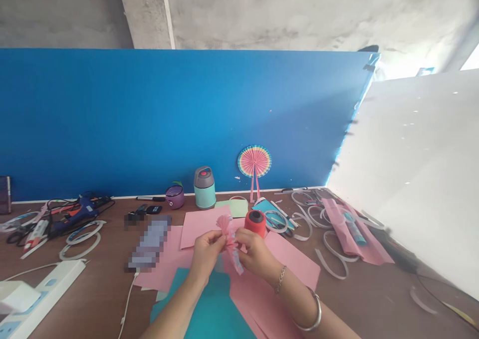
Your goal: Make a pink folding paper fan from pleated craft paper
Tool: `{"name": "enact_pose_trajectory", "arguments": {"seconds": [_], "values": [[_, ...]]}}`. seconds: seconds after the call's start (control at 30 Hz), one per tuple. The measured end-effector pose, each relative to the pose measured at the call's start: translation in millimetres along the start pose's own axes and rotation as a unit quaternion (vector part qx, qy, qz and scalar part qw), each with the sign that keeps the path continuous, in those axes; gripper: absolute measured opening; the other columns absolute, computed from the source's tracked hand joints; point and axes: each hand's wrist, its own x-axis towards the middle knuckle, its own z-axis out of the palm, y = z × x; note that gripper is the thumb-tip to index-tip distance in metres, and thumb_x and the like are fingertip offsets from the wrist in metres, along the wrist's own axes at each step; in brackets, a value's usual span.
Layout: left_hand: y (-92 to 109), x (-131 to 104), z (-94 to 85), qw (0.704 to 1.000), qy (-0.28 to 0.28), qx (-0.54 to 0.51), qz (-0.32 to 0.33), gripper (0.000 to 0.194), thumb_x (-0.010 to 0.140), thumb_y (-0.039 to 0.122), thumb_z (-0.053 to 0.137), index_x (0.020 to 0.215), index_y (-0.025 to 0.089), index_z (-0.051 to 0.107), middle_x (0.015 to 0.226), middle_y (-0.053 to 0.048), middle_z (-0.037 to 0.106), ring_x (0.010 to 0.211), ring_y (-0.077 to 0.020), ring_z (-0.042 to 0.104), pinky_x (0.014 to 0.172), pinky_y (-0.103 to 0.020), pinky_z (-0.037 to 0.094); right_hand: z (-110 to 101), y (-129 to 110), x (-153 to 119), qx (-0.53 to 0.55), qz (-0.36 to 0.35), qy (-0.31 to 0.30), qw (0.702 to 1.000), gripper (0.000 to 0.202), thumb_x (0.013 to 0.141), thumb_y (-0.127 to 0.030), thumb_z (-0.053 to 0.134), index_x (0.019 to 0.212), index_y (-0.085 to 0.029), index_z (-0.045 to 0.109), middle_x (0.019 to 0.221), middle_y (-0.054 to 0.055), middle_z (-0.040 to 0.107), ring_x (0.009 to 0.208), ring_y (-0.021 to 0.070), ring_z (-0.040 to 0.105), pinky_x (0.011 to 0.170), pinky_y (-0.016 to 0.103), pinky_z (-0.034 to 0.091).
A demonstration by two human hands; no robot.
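A pleated pink paper fan (223,222), with bits of blue along its edge, is held up between my two hands over the paper sheets. My left hand (206,251) pinches it near its gathered middle. On the other side, my right hand (258,253) has its fingers closed on the pleats, and they hide part of the fan. Just behind the right hand stands a red round object with a dark top (255,221). Pink paper sheets (294,259) and a teal sheet (207,304) lie under my hands.
A finished round paper fan (254,162) leans against the blue partition (149,119). Nearby stand a mint jar (204,191) and a purple pot (174,197). To the left are a glue gun (80,211), a pixelated phone (151,241) and a power strip (48,299). White strips (333,251) curl at right.
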Motion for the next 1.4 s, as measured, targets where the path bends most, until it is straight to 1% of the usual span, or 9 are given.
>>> {"name": "enact_pose_trajectory", "arguments": {"seconds": [0.1,0.2,0.33,0.5,0.6,0.93,1.1,1.27,1.4], "values": [[-5,1,0.7,0.999,0.027,0.009,0.022,0.021,0.062,0.031,0.068,0.074,0.014,0.071,0.069,-0.003,0.070,0.072,-0.0204,0.064,0.068,-0.029,0.049,3,4,0,0.025,-0.005,0.007,1.000,0.017,0.071,-0.005,0.050,0.067,-0.017,0.061,0.065,0.000,0.052,0.063,0.0123,0.046,0.057,0.023,0.036],[-7,0,1.7,0.998,0.035,0.015,0.049,0.023,0.065,0.032,0.067,0.079,0.014,0.071,0.074,-0.005,0.071,0.076,-0.0214,0.064,0.072,-0.030,0.050,4,6,2,0.101,0.022,0.017,0.995,0.015,0.078,-0.015,0.053,0.069,-0.018,0.064,0.067,0.001,0.055,0.063,0.0126,0.047,0.056,0.023,0.037],[-1,-4,2.1,0.997,-0.003,0.004,0.081,0.028,0.072,0.032,0.061,0.091,0.013,0.070,0.083,-0.008,0.072,0.081,-0.0224,0.064,0.076,-0.032,0.050,3,6,5,0.187,0.016,0.033,0.982,0.013,0.077,-0.028,0.063,0.070,-0.018,0.068,0.070,0.004,0.060,0.066,0.0145,0.052,0.060,0.026,0.043],[6,-11,2.9,0.990,-0.066,-0.010,0.124,0.038,0.075,0.025,0.060,0.112,0.015,0.064,0.099,-0.008,0.069,0.093,-0.0220,0.061,0.086,-0.034,0.047,1,16,6,0.249,0.016,0.061,0.967,0.014,0.071,-0.033,0.071,0.069,-0.019,0.071,0.070,0.004,0.064,0.066,0.0163,0.056,0.059,0.027,0.047],[3,-13,5.6,0.986,-0.077,-0.008,0.146,0.045,0.074,0.024,0.061,0.119,0.017,0.059,0.102,-0.007,0.065,0.096,-0.0211,0.060,0.087,-0.033,0.047,1,23,6,0.270,0.022,0.068,0.960,0.015,0.068,-0.034,0.072,0.068,-0.019,0.071,0.072,0.004,0.065,0.067,0.0170,0.057,0.058,0.028,0.049],[-4,-18,6.9,0.968,-0.006,0.085,0.236,0.030,0.082,0.031,0.059,0.109,0.020,0.065,0.088,-0.004,0.062,0.084,-0.0173,0.060,0.072,-0.028,0.052,2,20,7,0.323,0.094,0.053,0.940,0.027,0.060,-0.047,0.075,0.056,-0.021,0.068,0.065,0.007,0.064,0.071,0.0237,0.061,0.063,0.038,0.052],[-8,-16,3.5,0.934,0.026,0.139,0.328,0.026,0.084,0.024,0.058,0.108,0.019,0.065,0.080,-0.003,0.062,0.075,-0.0149,0.060,0.068,-0.025,0.051,0,12,5,0.329,0.108,0.025,0.938,0.027,0.065,-0.047,0.072,0.066,-0.020,0.071,0.067,0.006,0.065,0.071,0.0229,0.060,0.061,0.035,0.051],[-3,-14,0.5,0.906,0.044,0.181,0.380,0.024,0.085,0.021,0.056,0.107,0.020,0.065,0.076,-0.003,0.061,0.072,-0.0141,0.059,0.066,-0.025,0.050,-8,-1,3,0.333,0.114,-0.006,0.936,0.020,0.072,-0.038,0.068,0.077,-0.019,0.073,0.073,0.004,0.066,0.069,0.0184,0.058,0.059,0.030,0.048],[-3,-11,-3.2,0.892,0.062,0.198,0.402,0.025,0.086,0.021,0.055,0.109,0.020,0.064,0.078,-0.004,0.062,0.073,-0.0146,0.059,0.067,-0.025,0.051,-15,-7,3,0.371,0.135,0.018,0.919,0.023,0.077,-0.038,0.063,0.084,-0.018,0.071,0.080,0.005,0.066,0.071,0.0169,0.057,0.063,0.028,0.046]]}}
